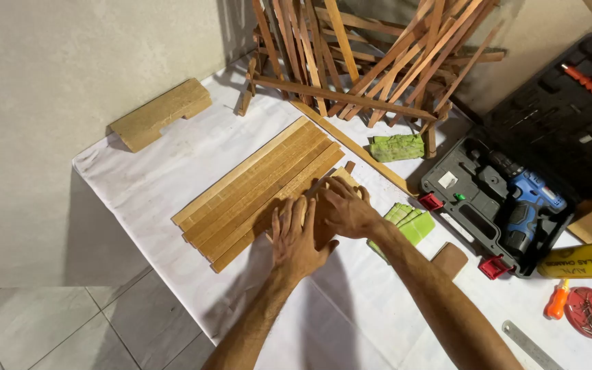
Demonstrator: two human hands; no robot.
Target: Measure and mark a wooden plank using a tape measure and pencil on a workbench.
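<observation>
Two bare hands at frame centre, both on the wood. Largest first:

Table (173, 164), white cloth cover, runs diagonally from upper left to lower right. Tiled floor shows lower left, plain wall upper left.

Pile of thin wooden sticks (371, 55), top centre, tangled, leaning against the wall.

Open black tool case (556, 130), right side, red latches, lid up. Blue cordless drill (525, 205) lies inside the lower half.

Row of flat wooden slats (255, 192), centre of frame, laid side by side, edges touching, running from lower left up to the right. One long thin strip (354, 147) lies along their right side, just apart.

Left hand (297, 236): flat, fingers spread, palm down, pressing on the near-right end of the slats. Right hand (342, 207): also flat, fingers together pointing up-left, resting on the slat ends, thumb side touching the left hand. Neither is pinching anything; both press down.

Wooden block (160, 113) with a notch in its underside, upper left, well apart from the slats.

Yellow can (587, 260) on its side, right edge. Green folded cloth (397, 147) above the hands, near the sticks; second green cloth (411, 223) just beside the right forearm.

Small brown wooden piece (450, 259) near the right forearm. Red round lid (589, 312) holding small nails, lower right; orange-handled tool (556, 301) just beside it. Steel ruler (529, 344), bottom right.
</observation>
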